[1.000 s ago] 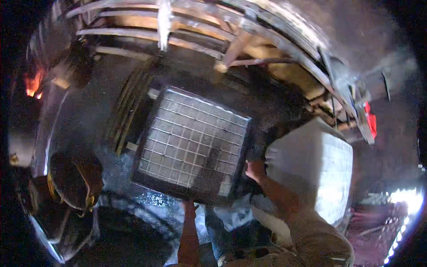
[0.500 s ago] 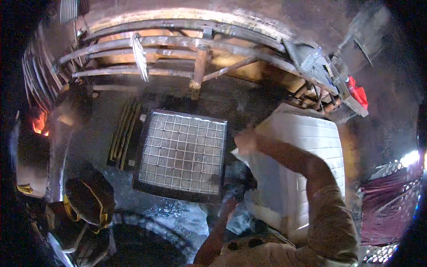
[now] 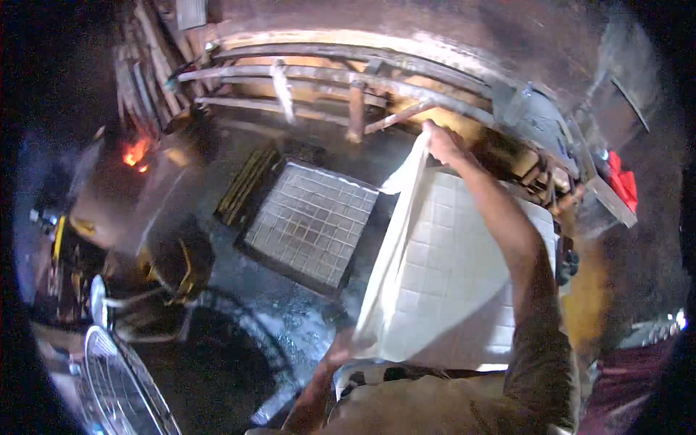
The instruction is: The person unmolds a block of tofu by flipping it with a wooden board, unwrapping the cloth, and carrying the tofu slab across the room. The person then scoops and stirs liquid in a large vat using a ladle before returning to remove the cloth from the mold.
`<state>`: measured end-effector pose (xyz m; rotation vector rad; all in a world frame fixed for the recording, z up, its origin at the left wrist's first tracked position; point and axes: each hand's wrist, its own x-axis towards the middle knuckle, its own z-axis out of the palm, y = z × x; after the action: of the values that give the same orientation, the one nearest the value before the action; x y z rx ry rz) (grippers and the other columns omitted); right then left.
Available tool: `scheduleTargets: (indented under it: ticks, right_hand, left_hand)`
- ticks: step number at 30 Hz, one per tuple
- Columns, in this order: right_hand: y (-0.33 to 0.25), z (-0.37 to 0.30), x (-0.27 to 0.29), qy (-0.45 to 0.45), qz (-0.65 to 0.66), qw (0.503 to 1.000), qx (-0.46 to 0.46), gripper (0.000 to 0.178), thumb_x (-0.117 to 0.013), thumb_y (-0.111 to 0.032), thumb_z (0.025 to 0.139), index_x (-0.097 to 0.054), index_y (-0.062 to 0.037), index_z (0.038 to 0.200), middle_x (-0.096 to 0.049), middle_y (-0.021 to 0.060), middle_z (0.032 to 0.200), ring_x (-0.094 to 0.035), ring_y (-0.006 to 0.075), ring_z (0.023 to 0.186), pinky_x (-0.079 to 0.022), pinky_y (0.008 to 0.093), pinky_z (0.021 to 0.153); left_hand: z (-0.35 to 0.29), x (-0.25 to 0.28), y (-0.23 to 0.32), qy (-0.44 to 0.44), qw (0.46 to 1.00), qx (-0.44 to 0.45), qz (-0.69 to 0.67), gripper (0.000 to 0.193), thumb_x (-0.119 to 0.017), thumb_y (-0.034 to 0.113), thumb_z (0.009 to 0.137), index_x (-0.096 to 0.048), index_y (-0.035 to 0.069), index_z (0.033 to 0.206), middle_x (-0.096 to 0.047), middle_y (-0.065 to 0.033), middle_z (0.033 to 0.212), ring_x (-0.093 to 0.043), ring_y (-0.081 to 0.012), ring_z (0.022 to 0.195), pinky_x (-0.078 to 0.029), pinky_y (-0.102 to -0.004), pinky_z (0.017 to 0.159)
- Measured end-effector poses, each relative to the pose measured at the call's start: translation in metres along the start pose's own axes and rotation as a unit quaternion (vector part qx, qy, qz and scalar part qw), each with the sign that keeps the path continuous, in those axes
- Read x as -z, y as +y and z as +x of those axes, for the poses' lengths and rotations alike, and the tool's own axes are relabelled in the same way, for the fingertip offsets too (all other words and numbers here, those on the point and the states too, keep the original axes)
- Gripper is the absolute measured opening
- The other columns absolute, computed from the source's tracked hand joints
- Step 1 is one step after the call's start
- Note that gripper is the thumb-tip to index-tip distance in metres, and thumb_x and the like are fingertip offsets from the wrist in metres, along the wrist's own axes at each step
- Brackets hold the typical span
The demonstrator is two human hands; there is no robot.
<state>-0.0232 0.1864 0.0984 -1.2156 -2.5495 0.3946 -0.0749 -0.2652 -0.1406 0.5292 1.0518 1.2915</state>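
Here we go: a second ago both hands were down at the tray (image 3: pixel 290 273), and now they've crossed to the cloth (image 3: pixel 395 254). I read that as the work shifting to the slab (image 3: pixel 453 250), with the cloth's left side now up off it.

Right hand (image 3: pixel 442 143): up by the slab's far left corner, fingers closed on the cloth's far end, pulling it into a taut, slanting strip. Left hand (image 3: pixel 342 349): low, by the near left corner, at the cloth's other end; blur hides the fingers, so I can't tell how firmly they're gripping.

The slab shows pale squares, its near right part in shadow; bare or covered, I can't say. To its left, just apart, the dark-rimmed tray has a pale grid across it, greyish squares between the bars. Farther left, a dark vessel (image 3: pixel 194 257), contents too dim to make out.
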Motion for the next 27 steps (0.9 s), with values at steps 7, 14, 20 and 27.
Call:
scheduleTargets:
  ticks: [7, 14, 20, 27]
  right_hand:
    - [0.022, 0.033, -0.076, 0.212, 0.305, 0.926, -0.06, 0.012, -0.048, -0.002, 0.071, -0.055, -0.0084, 0.078, -0.058, 0.0081, 0.068, -0.06, 0.0188, 0.056, -0.047, 0.0323, 0.045]
    - [0.026, 0.041, -0.047, 0.09, 0.287, 0.954, 0.0, 0.021, -0.046, 0.0, 0.074, -0.054, -0.0124, 0.088, -0.059, 0.0088, 0.072, -0.06, 0.0205, 0.053, -0.047, 0.0316, 0.039]
    - [0.028, 0.031, 0.009, 0.092, 0.359, 0.906, -0.204, 0.026, -0.044, -0.019, 0.083, -0.044, -0.018, 0.108, -0.055, 0.0165, 0.096, -0.061, 0.0313, 0.06, -0.051, 0.0348, 0.041]
    - [0.03, 0.015, 0.018, 0.113, 0.546, 0.824, -0.104, 0.023, -0.039, -0.017, 0.085, -0.044, -0.0188, 0.107, -0.055, 0.0059, 0.082, -0.057, 0.0178, 0.057, -0.048, 0.0304, 0.043]
  left_hand:
    - [-0.06, -0.065, 0.08, 0.224, 0.957, -0.076, 0.168, 0.021, -0.061, 0.007, 0.075, -0.055, -0.001, 0.094, -0.06, -0.0026, 0.08, -0.053, -0.0078, 0.069, -0.044, -0.0236, 0.059]
    - [-0.066, -0.081, 0.058, 0.187, 0.961, -0.156, 0.133, 0.027, -0.063, 0.007, 0.074, -0.055, -0.003, 0.098, -0.059, -0.0022, 0.081, -0.052, -0.0095, 0.07, -0.045, -0.0236, 0.063]
    - [-0.072, -0.098, 0.094, 0.173, 0.951, -0.072, 0.247, 0.023, -0.061, 0.007, 0.076, -0.055, -0.002, 0.097, -0.059, -0.003, 0.083, -0.049, -0.0071, 0.073, -0.043, -0.0242, 0.064]
    - [-0.077, -0.109, 0.098, 0.097, 0.961, -0.049, 0.253, 0.031, -0.059, 0.017, 0.081, -0.054, -0.002, 0.105, -0.056, -0.0071, 0.099, -0.049, -0.0115, 0.089, -0.04, -0.0266, 0.075]
